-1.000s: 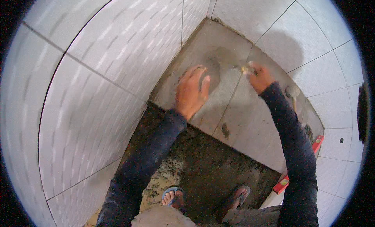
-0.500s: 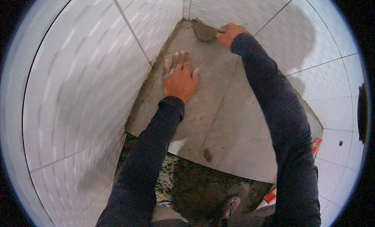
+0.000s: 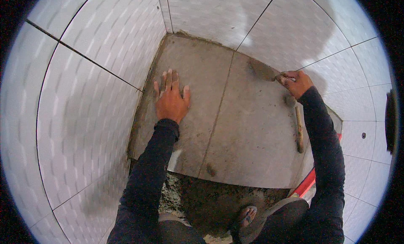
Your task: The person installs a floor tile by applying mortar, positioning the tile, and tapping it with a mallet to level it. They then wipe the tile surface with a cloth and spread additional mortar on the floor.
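My left hand (image 3: 171, 102) lies flat, fingers spread, on a grey floor tile (image 3: 191, 61) near the left wall. In my right hand (image 3: 297, 83) is a trowel (image 3: 262, 71), gripped at its handle end. Its dirty blade lies low along the joint between the floor tiles and the right-hand wall. Just below that hand, a mallet with a wooden handle (image 3: 299, 130) rests on the second floor tile (image 3: 256, 130); its rounded head is partly in shadow.
White textured wall tiles (image 3: 92, 105) close in at left and right, meeting in the far corner. A red spirit level (image 3: 305, 184) lies by my right forearm. Rough dark mortar (image 3: 210, 197) borders the tiles' near edge, with my sandalled foot (image 3: 247, 216) beside it.
My right hand has drawn the trowel from the far corner rightward and nearer along the wall. The view has shifted, and the mallet now shows. My left hand stays flat on the tile.
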A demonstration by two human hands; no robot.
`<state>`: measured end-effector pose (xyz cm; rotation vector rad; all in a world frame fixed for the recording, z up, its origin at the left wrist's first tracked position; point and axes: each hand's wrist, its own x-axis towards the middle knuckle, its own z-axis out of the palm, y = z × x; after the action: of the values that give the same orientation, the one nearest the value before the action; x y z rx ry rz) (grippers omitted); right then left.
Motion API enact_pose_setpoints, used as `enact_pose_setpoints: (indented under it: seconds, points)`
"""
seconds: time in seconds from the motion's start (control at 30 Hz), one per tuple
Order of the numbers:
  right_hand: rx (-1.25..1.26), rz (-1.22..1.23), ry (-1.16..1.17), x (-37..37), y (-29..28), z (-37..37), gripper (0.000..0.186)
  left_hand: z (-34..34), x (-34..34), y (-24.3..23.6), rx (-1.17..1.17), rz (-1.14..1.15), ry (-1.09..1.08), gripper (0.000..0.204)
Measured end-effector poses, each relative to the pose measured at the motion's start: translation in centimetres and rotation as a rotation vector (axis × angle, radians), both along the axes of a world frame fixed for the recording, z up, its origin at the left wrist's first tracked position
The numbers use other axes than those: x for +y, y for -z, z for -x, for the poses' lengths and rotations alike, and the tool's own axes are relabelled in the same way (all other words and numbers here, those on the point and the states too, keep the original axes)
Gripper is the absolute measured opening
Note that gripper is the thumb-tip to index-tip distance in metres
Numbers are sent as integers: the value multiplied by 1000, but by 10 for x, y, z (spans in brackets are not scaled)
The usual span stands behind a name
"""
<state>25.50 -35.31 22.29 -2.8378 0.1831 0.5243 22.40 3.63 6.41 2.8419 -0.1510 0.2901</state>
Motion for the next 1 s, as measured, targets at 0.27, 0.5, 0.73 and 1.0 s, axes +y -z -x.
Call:
enact_pose_setpoints:
  seconds: [0.27,0.5,0.73,1.0]
  points:
    - [3,-95,-83,58,15,8,35,-2,2,8,-67,-43,7,63]
    - [-32,-341,-97,17,11,189,37,2,9,10,-58,-198,57,62]
    - [595,-483,-291,18,61,433,44,4,-12,19,-86,-220,11,56]
    - [-486,451,228,-102,144,327,65,-97,-33,2,-121,-163,154,48]
